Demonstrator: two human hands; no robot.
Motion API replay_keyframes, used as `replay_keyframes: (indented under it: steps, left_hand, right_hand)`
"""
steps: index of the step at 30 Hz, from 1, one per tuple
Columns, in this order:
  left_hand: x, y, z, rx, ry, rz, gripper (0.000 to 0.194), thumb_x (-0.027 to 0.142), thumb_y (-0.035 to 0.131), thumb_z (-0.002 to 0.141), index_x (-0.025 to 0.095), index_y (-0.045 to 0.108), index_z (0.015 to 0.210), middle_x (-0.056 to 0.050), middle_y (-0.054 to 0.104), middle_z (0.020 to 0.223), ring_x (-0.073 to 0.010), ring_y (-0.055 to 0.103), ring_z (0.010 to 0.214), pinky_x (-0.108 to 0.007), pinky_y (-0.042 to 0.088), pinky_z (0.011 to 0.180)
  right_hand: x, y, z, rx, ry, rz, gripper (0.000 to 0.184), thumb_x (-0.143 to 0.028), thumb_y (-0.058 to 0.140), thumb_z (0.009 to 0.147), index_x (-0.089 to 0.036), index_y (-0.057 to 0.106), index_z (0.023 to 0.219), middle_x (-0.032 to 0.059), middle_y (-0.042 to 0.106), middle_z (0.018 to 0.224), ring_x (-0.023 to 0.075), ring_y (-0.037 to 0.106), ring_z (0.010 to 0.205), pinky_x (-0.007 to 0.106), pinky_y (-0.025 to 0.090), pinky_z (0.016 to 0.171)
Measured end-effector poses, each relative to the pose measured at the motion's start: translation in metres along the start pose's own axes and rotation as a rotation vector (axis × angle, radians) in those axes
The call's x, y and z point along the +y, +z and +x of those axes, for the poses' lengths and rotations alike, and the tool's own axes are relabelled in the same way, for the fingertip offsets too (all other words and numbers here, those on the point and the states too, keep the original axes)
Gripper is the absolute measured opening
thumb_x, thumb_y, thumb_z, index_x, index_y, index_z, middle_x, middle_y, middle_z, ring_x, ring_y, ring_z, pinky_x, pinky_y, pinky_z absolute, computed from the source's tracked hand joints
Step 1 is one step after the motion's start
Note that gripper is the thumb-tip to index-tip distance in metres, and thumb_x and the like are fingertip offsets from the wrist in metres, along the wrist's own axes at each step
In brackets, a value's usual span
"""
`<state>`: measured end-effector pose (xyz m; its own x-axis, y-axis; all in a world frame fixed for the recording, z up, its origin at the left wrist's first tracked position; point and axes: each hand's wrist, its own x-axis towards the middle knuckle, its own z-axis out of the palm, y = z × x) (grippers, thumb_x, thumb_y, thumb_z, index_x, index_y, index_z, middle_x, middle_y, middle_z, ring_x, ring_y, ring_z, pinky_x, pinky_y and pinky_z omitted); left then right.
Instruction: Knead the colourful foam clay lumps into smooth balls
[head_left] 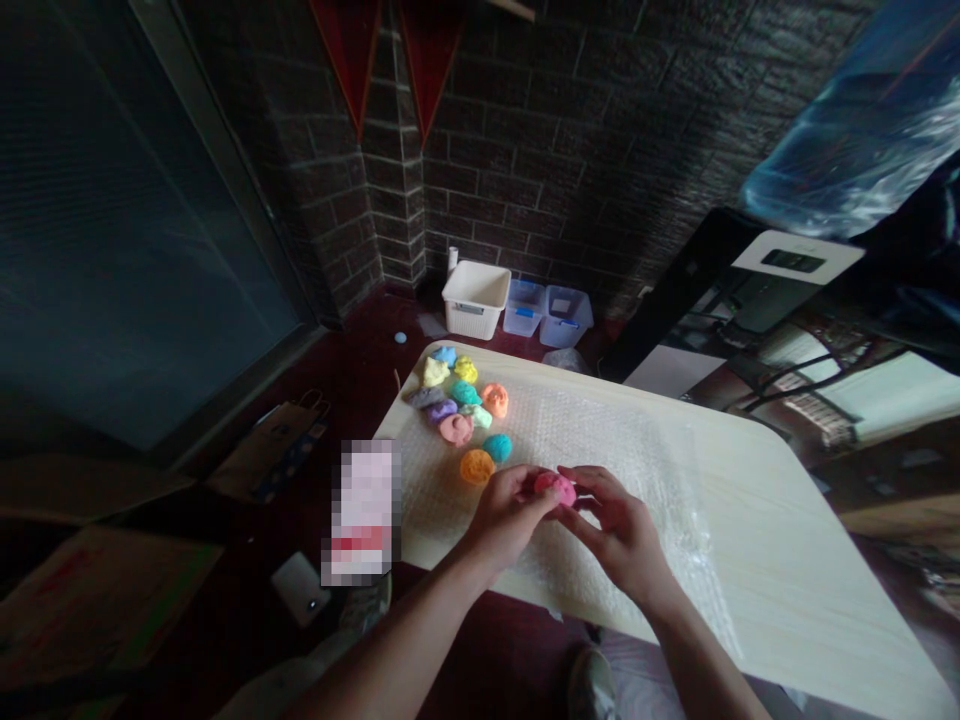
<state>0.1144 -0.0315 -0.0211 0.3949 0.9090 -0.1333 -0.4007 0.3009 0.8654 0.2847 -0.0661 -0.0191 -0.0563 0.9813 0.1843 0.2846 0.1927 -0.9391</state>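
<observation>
Holding the pink lump (553,488) between left hand (511,512) and right hand (621,527), above the bubble wrap (630,430) on the desk (776,530). Near the orange lump (476,467) and teal lump (498,447), with other coloured lumps (456,430) clustered toward the far left corner.

No words or numbers can be read. On the water dispenser (739,305), a tiny mark sits above the dark display (793,261) (too small to make out), and red markings on the cardboard (112,610) at lower left are blurred.
</observation>
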Motion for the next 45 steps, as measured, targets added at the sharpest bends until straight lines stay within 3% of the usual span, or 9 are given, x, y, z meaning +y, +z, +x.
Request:
replay_keyframes:
  steps: [4, 10, 15, 21, 27, 32, 38, 42, 45]
  left_hand:
    - [-0.003, -0.002, -0.002, 0.006, 0.042, 0.133, 0.020, 0.032, 0.078, 0.084, 0.013, 0.081, 0.087, -0.010, 0.080, 0.086, -0.0216, 0.072, 0.084, -0.028, 0.054, 0.076]
    - [-0.012, -0.007, 0.001, 0.050, 0.011, 0.170, 0.022, 0.034, 0.082, 0.080, 0.013, 0.081, 0.086, -0.009, 0.080, 0.083, -0.0232, 0.073, 0.081, -0.030, 0.056, 0.074]
    - [-0.009, 0.000, 0.000, 0.062, -0.090, 0.011, 0.032, 0.040, 0.085, 0.077, 0.012, 0.076, 0.091, -0.011, 0.078, 0.088, -0.0234, 0.073, 0.082, -0.034, 0.059, 0.076]
    - [-0.005, 0.005, -0.003, 0.006, -0.177, -0.247, 0.044, 0.042, 0.093, 0.071, 0.013, 0.072, 0.097, -0.009, 0.075, 0.092, -0.0233, 0.074, 0.088, -0.039, 0.059, 0.086]
    - [-0.003, 0.004, -0.003, -0.100, -0.116, -0.220, 0.029, 0.036, 0.084, 0.083, 0.010, 0.077, 0.093, -0.014, 0.078, 0.094, -0.0249, 0.074, 0.093, -0.039, 0.057, 0.091]
    - [0.000, 0.006, -0.003, -0.027, -0.178, -0.279, 0.021, 0.028, 0.084, 0.075, 0.011, 0.077, 0.086, -0.008, 0.075, 0.081, -0.0190, 0.071, 0.080, -0.030, 0.055, 0.080]
    - [0.003, -0.002, 0.001, 0.090, -0.320, -0.492, 0.021, 0.015, 0.072, 0.070, 0.009, 0.075, 0.089, -0.010, 0.075, 0.083, -0.0187, 0.071, 0.075, -0.028, 0.056, 0.072]
    - [0.001, -0.005, 0.004, 0.152, -0.363, -0.533, 0.022, 0.024, 0.061, 0.080, 0.010, 0.073, 0.092, -0.012, 0.075, 0.082, -0.0200, 0.072, 0.073, -0.029, 0.058, 0.067]
    - [0.001, -0.002, 0.003, 0.090, -0.393, -0.536, 0.025, 0.031, 0.059, 0.085, 0.010, 0.071, 0.092, -0.013, 0.075, 0.083, -0.0214, 0.073, 0.071, -0.029, 0.057, 0.065]
  right_hand:
    - [-0.002, 0.003, -0.001, -0.022, -0.062, -0.089, 0.036, -0.034, 0.078, 0.094, -0.028, 0.074, 0.129, 0.0104, 0.070, 0.118, 0.0261, 0.073, 0.104, 0.039, 0.066, 0.083]
    - [-0.009, 0.003, 0.000, -0.037, -0.076, -0.242, 0.030, -0.039, 0.077, 0.095, -0.025, 0.077, 0.121, 0.0111, 0.074, 0.109, 0.0269, 0.074, 0.096, 0.039, 0.066, 0.080]
    - [-0.002, 0.004, -0.003, 0.049, -0.003, -0.145, 0.038, -0.041, 0.077, 0.093, -0.022, 0.069, 0.125, 0.0091, 0.076, 0.101, 0.0225, 0.075, 0.081, 0.033, 0.064, 0.065]
    - [-0.008, 0.006, -0.004, 0.123, -0.024, -0.197, 0.027, -0.042, 0.082, 0.088, -0.021, 0.072, 0.102, 0.0065, 0.078, 0.086, 0.0199, 0.071, 0.070, 0.032, 0.060, 0.064]
    - [-0.010, 0.005, -0.004, 0.094, -0.084, -0.361, 0.021, -0.041, 0.075, 0.094, -0.023, 0.074, 0.105, 0.0054, 0.075, 0.085, 0.0219, 0.069, 0.072, 0.035, 0.058, 0.067]
    - [-0.010, 0.009, -0.004, 0.087, -0.139, -0.419, 0.019, -0.041, 0.075, 0.094, -0.024, 0.072, 0.103, 0.0046, 0.072, 0.084, 0.0219, 0.067, 0.071, 0.035, 0.057, 0.065]
    - [-0.019, 0.010, -0.005, 0.036, -0.196, -0.383, 0.025, -0.034, 0.070, 0.098, -0.025, 0.069, 0.121, 0.0098, 0.072, 0.105, 0.0253, 0.069, 0.087, 0.038, 0.059, 0.073]
    - [-0.018, 0.009, -0.006, 0.054, -0.194, -0.398, 0.041, -0.033, 0.066, 0.099, -0.026, 0.063, 0.139, 0.0129, 0.070, 0.122, 0.0280, 0.069, 0.098, 0.043, 0.061, 0.080]
    - [-0.014, 0.011, -0.005, -0.019, -0.232, -0.444, 0.042, -0.033, 0.071, 0.097, -0.027, 0.065, 0.138, 0.0124, 0.073, 0.121, 0.0313, 0.070, 0.107, 0.047, 0.060, 0.088]
